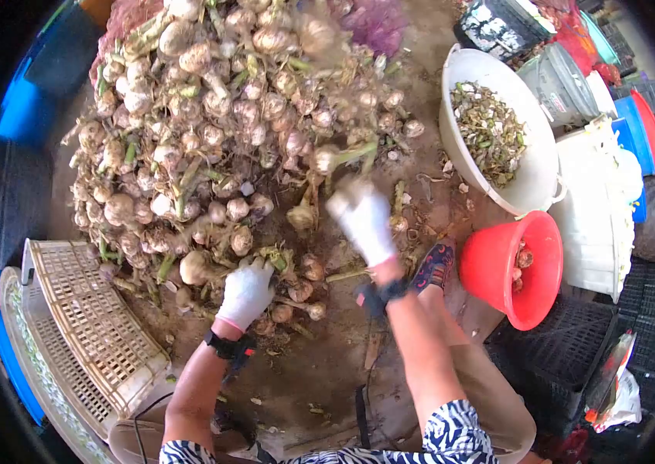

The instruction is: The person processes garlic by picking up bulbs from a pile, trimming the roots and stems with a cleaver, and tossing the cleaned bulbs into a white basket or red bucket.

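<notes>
My left hand (247, 295), in a white glove, is low at the front edge of a large heap of garlic bulbs (188, 147). Its fingers are curled around a garlic stalk (275, 257) with green and dry leaves. Loose bulbs (301, 291) lie just right of it. My right hand (364, 223), also gloved in white, is smeared by motion over the floor right of the heap; its fingers do not show clearly. Close to its left is a garlic bulb with dry leaves (302, 215). Above that, a bulb with a green stalk (326, 159) looks blurred.
To the right stand a white basin (451, 116) with trimmings and a red bucket (482, 267) with a few bulbs inside. A white tub (586, 232) and black crates (567, 340) are beyond. At left, a beige plastic basket (99, 317) leans beside the heap. My shoe (434, 267) is near the bucket.
</notes>
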`<state>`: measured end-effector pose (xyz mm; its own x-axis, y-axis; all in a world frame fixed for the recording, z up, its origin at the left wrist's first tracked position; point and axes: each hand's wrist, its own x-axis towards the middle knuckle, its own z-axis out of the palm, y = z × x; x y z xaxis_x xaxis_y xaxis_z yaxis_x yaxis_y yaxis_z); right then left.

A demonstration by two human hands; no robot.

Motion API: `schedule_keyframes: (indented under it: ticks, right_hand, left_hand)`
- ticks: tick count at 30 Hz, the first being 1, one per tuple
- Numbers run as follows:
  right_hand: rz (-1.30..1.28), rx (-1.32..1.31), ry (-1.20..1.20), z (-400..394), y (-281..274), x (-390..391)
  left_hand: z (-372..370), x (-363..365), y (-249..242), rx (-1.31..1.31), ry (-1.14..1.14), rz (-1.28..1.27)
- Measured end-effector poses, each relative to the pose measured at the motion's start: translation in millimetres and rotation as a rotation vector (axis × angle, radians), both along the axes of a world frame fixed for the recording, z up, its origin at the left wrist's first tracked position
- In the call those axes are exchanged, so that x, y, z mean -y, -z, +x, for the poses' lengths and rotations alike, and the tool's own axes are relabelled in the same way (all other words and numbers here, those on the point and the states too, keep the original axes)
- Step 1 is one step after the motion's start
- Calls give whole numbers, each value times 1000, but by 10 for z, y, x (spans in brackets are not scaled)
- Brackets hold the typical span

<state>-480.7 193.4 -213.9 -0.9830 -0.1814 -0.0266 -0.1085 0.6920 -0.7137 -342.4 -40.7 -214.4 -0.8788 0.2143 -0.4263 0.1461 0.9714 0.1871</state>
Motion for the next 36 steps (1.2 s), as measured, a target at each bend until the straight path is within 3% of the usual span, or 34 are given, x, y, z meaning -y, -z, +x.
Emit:
schedule_keyframes:
  ticks: [1, 3, 7, 10, 13, 17, 19, 22, 23, 26, 27, 28, 29, 31, 33, 35, 36]
  right_hand:
    - [68, -138, 190, -349, 9, -187]
    - [537, -339, 321, -1070, 208, -616]
    - [951, 29, 175, -1958, 373, -932]
    - [948, 199, 58, -2199, 742, -1046]
    - [906, 58, 45, -2178, 994, -986]
    - [419, 73, 176, -1421, 919, -752]
    - [324, 81, 128, -934, 1015, -493]
    - [399, 142, -24, -33, 350, 247]
    - [362, 74, -57, 236, 640, 355]
    - [363, 263, -222, 844, 385, 700]
    - [204, 476, -227, 976, 141, 745]
    - [138, 371, -267, 1061, 51, 697]
    - [72, 278, -309, 1118, -14, 580]
    - [67, 93, -169, 855, -135, 170]
    - [444, -257, 170, 529, 101, -281]
    - [566, -215, 458, 337, 787, -633]
    - [669, -4, 312, 373, 642, -529]
  left_hand:
    - [-8, 8, -27, -1, -29, 35]
    - [-46, -5, 121, -158, -61, 121]
    - [-236, 15, 193, 15, -88, 169]
    - [-198, 70, 264, -13, -90, 228]
    - [-307, 85, 180, 97, -96, 162]
    - [-222, 122, 211, 112, -80, 200]
    - [-47, 89, 233, 140, -84, 170]
    - [293, 153, 295, 150, -164, 140]
    - [420, 204, 243, 183, -207, 141]
    - [715, 537, 13, 254, -254, 132]
    - [825, 648, -79, 323, -217, 132]
    - [861, 741, -152, 381, -187, 136]
    - [884, 840, -200, 131, -175, 162]
    - [553, 886, -498, -56, -402, 244]
    - [216, 865, -502, -437, -398, 208]
    - [-69, 900, -328, -452, -334, -27]
    - [-101, 931, -167, -225, -289, -29]
